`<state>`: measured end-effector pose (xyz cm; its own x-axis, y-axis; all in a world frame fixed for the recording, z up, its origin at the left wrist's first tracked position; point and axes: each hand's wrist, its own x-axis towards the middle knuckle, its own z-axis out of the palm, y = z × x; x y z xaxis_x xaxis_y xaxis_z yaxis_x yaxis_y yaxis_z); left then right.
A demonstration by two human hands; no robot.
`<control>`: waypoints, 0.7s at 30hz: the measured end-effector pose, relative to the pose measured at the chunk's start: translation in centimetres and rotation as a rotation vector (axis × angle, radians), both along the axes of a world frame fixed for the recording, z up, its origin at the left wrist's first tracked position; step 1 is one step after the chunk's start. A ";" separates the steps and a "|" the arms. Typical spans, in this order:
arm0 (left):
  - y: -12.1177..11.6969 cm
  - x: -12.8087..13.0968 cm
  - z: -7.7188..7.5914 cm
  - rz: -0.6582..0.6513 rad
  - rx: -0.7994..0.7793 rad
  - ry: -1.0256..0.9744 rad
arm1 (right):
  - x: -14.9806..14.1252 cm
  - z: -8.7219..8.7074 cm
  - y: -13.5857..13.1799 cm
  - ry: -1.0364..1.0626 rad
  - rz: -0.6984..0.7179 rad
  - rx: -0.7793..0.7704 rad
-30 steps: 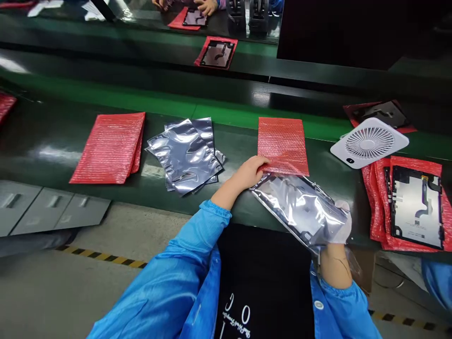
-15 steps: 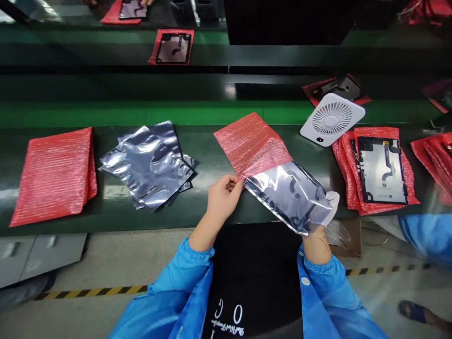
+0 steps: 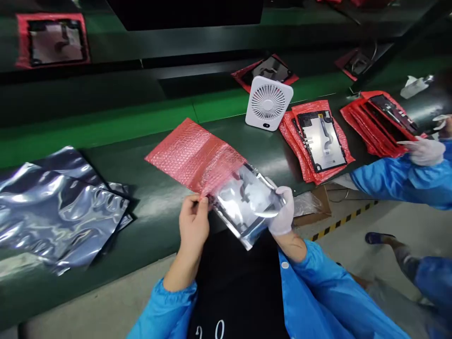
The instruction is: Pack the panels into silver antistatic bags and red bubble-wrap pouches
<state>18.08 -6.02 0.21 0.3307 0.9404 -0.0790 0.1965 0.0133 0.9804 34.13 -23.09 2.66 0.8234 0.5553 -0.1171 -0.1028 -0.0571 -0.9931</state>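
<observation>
My bare left hand [image 3: 194, 219] pinches the near corner of a red bubble-wrap bag [image 3: 197, 153] at its mouth. A screen panel in a shiny silver antistatic bag [image 3: 243, 200] lies partly inside that red bag, its lower part sticking out. My right hand [image 3: 284, 212], in a white glove, grips the outer end of the silver bag, fingers partly hidden. To the left, several flat silver antistatic bags [image 3: 67, 207] lie in a loose pile.
A white fan [image 3: 269, 103] stands behind, beside a stack of red bags topped by a bare screen panel [image 3: 323, 141]. At right, a co-worker's gloved hand [image 3: 425, 150] touches another red stack [image 3: 374, 125]. A red bag with a panel [image 3: 52, 40] lies far left.
My view has swung to the right. The silver bag with its panel has slid farther into the red bag, pushed by my right hand; my left hand keeps hold of the mouth.
</observation>
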 end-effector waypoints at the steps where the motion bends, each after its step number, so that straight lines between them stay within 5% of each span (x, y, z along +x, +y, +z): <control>1: 0.8 -0.3 0.1 0.078 -0.069 -0.054 | -0.5 0.6 -0.1 0.036 0.077 0.062; 4: 2.3 -1.9 0.9 0.257 -0.147 -0.096 | -1.1 2.2 -1.6 0.180 0.557 0.182; 6: 1.9 -3.1 1.4 0.253 -0.218 -0.088 | -0.9 2.3 -2.6 0.239 0.803 0.152; 8: 0.5 -4.2 1.8 0.186 -0.308 -0.100 | -0.7 1.4 -2.6 0.207 0.780 0.038; 12: -3.3 -5.5 1.3 0.070 -0.384 -0.114 | -1.6 -2.0 0.1 -0.015 0.438 -0.261; 15: -4.9 -6.3 0.5 0.083 -0.356 -0.136 | -1.4 -3.1 1.8 -0.163 0.329 -0.406; 18: -5.2 -7.6 0.0 0.114 -0.274 -0.126 | -0.2 -2.4 1.3 -0.305 0.385 -0.532; 21: -5.3 -9.5 0.3 0.079 -0.125 -0.047 | 0.8 -0.7 -0.5 -0.395 0.590 -0.555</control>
